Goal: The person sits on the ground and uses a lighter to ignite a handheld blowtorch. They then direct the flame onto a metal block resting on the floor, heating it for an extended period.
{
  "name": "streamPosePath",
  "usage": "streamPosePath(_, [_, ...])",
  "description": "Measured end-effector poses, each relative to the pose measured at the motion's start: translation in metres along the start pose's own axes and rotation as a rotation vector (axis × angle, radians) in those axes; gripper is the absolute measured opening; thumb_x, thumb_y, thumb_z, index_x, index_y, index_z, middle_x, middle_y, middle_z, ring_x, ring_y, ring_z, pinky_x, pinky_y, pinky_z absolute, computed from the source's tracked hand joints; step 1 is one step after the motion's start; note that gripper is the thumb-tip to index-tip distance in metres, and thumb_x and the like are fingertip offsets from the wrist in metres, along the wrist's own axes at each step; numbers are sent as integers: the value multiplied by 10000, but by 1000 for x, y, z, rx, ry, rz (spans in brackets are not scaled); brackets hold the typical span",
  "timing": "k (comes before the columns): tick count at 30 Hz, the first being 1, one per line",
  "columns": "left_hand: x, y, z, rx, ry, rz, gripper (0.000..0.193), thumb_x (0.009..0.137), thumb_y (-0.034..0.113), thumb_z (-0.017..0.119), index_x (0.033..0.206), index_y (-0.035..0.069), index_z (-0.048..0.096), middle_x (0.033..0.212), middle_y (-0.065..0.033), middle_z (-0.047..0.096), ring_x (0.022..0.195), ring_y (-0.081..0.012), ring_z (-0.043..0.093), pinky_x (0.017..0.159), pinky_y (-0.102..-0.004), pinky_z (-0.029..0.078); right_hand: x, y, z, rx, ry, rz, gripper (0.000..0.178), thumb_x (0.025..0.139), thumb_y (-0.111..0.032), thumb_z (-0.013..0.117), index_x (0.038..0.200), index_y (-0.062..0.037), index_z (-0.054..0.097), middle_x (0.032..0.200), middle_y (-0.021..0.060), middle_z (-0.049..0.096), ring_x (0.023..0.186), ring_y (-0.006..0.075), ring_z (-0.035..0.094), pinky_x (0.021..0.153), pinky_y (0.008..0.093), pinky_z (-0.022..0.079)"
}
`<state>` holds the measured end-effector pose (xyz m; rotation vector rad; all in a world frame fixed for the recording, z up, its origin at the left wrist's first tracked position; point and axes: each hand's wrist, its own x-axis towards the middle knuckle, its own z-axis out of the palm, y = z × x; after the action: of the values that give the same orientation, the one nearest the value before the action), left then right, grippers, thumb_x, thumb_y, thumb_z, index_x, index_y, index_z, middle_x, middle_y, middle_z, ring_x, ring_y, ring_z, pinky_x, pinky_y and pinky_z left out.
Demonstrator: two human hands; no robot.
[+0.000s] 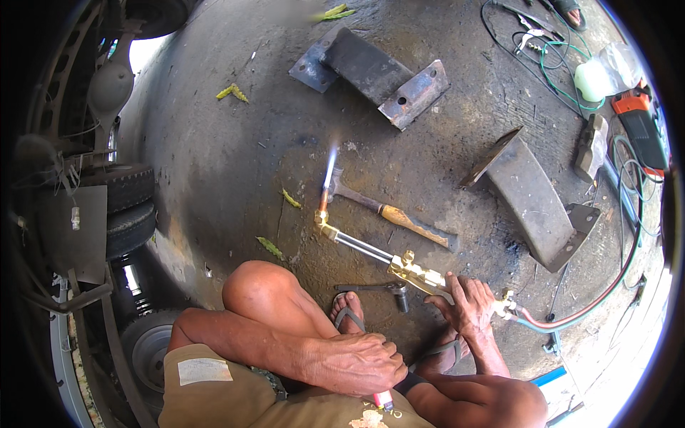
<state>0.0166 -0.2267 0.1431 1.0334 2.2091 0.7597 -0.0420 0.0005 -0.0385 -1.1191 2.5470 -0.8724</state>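
In my right hand is a brass and silver gas cutting torch, gripped by its handle. A bluish-white flame burns at its upturned tip, pointing away from me. Red and green hoses run from the torch's back end off to the right. My left hand is closed near my lap, with a pink lighter poking out below the fingers. Just beyond the torch lies a hammer with a worn wooden handle; its head is beside the torch tip.
Two bent steel brackets lie on the stained concrete. A socket wrench sits by my sandalled foot. At right are a sledgehammer, an orange-black machine, a pale green bottle and cables. Truck tyres stand at left.
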Motion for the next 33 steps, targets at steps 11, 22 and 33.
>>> streamPosePath(11, [8, 18, -10, 78, 9, 39, 207, 812, 218, 628, 846, 19, 584, 730, -68, 581, 728, -202, 640, 639, -313, 511, -1, -12, -11, 231, 17, 190, 576, 733, -437, 858, 1166, -91, 698, 923, 98, 693, 796, 285, 679, 697, 408, 534])
streamPosePath(22, [0, 54, -4, 180, 82, 64, 202, 844, 210, 611, 885, 18, 567, 787, -86, 580, 739, -238, 637, 687, -366, 523, 34, -24, -63, 519, -62, 533, 570, 785, -500, 766, 1103, -30, 714, 785, 157, 715, 721, 293, 705, 697, 406, 541])
streamPosePath(33, [-8, 65, -2, 163, 38, -13, 174, 815, 137, 637, 904, 1, 574, 812, -143, 635, 814, -320, 681, 744, -419, 549, 44, -16, -48, 1009, -10, 604, 419, 983, -440, 590, 932, -25, 616, 664, 7, 538, 574, 99, 498, 531, 283, 410])
